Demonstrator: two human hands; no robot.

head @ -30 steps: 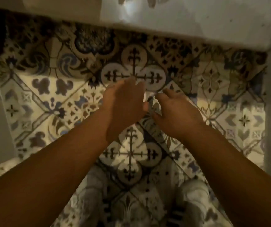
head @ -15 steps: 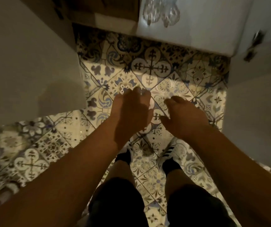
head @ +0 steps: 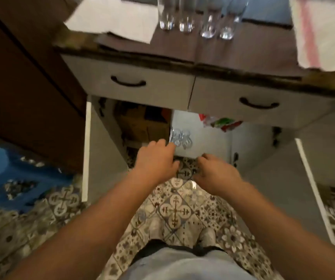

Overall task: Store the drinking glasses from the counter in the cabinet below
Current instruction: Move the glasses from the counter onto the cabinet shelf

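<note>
Four glasses [head: 196,23] on counter [head: 243,55], two drawer handles [head: 128,82]

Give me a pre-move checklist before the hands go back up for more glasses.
1. Cabinet doors open: ok, left door and right door both swung out.
2. Glasses left on counter: ok, four glasses standing near the edge.
3. Glasses already on the cabinet shelf: ok, a small cluster sits near the front.
4. Left hand empty: cannot tell, fingers curl next to the stored cluster.
5. Right hand empty: cannot tell, palm faces down.
6. Drawers closed, out of the path: ok, both drawer fronts flush.
</note>
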